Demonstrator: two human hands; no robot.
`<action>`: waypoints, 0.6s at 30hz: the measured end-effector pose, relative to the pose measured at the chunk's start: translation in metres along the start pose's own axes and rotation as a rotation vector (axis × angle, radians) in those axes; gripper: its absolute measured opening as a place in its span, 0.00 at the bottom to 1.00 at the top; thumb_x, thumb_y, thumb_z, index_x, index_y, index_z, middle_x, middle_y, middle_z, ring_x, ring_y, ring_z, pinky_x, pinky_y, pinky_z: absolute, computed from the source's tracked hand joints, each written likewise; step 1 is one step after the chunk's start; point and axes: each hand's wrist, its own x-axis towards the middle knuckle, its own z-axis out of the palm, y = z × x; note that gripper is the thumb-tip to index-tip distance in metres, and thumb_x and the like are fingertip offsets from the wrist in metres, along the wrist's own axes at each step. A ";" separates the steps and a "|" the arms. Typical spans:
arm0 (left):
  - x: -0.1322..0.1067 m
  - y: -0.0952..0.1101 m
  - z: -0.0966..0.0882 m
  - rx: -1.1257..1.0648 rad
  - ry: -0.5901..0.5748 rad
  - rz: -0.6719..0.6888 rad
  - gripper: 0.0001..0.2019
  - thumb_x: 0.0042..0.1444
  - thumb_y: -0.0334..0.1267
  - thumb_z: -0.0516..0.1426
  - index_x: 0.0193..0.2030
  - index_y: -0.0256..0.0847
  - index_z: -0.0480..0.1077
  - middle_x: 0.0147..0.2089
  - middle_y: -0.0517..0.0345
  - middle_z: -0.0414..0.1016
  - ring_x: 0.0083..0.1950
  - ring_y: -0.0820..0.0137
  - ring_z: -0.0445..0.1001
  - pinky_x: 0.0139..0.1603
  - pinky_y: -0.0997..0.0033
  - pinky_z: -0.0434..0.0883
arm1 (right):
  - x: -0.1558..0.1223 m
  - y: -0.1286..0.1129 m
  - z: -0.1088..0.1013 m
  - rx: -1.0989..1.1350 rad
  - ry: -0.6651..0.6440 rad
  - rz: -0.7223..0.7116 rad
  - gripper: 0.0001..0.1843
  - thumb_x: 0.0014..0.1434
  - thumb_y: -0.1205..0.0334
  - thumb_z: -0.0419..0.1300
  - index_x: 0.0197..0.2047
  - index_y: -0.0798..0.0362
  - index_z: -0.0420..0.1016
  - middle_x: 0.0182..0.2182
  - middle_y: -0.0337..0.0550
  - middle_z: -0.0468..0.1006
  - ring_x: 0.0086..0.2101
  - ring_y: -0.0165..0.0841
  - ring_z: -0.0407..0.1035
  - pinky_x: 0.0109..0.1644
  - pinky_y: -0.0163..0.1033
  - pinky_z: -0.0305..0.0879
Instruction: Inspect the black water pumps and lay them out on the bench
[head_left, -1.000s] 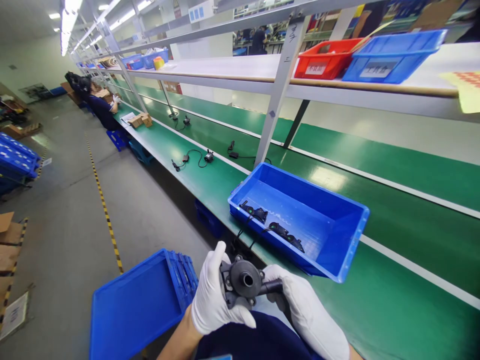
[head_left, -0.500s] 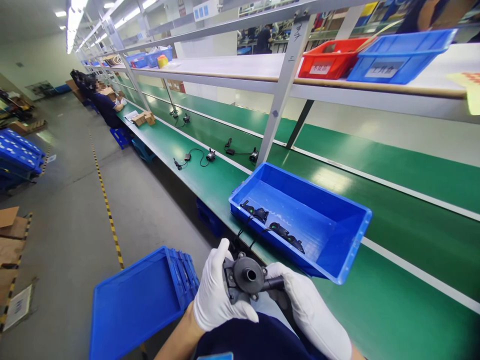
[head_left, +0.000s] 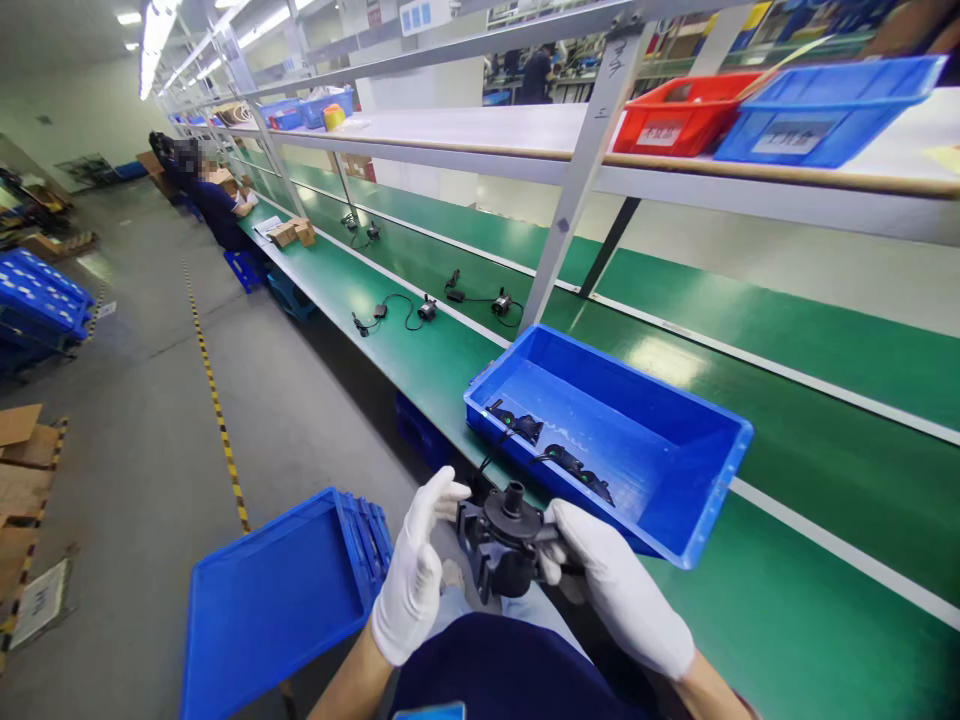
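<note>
A black pump (head_left: 512, 535) with a round housing and a short spout on top is held above my lap. My right hand (head_left: 611, 580), in a white glove, grips it by the tube on its right side. At the pump's left, my gloved left hand (head_left: 420, 570) is open with the palm turned toward it. Its fingertips are close to the pump's edge; I cannot tell whether they touch. A blue bin (head_left: 660, 440) stands on the green bench just beyond my hands, with several black pumps (head_left: 562, 458) along its near side. Cables hang over that wall.
Blue stacked trays (head_left: 270, 600) stand at my left. On the green bench (head_left: 450, 355) lie corded pumps (head_left: 427, 308) and small cardboard boxes (head_left: 292, 232). A metal post (head_left: 574, 190) rises behind the bin. Red (head_left: 675, 115) and blue bins are on the shelf. A person (head_left: 214, 205) sits farther along.
My left hand has let go of the pump and moved slightly left, its fingers opening. The pump has tipped so its spout points up, still in my right hand.
</note>
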 end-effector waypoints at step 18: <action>0.030 -0.018 0.015 -1.088 -0.043 -0.432 0.23 0.59 0.59 0.58 0.44 0.39 0.76 0.38 0.52 0.73 0.36 0.68 0.71 0.39 0.66 0.71 | -0.008 -0.029 0.027 -0.218 -0.064 -0.022 0.23 0.67 0.43 0.48 0.32 0.49 0.73 0.30 0.40 0.77 0.31 0.34 0.70 0.38 0.39 0.66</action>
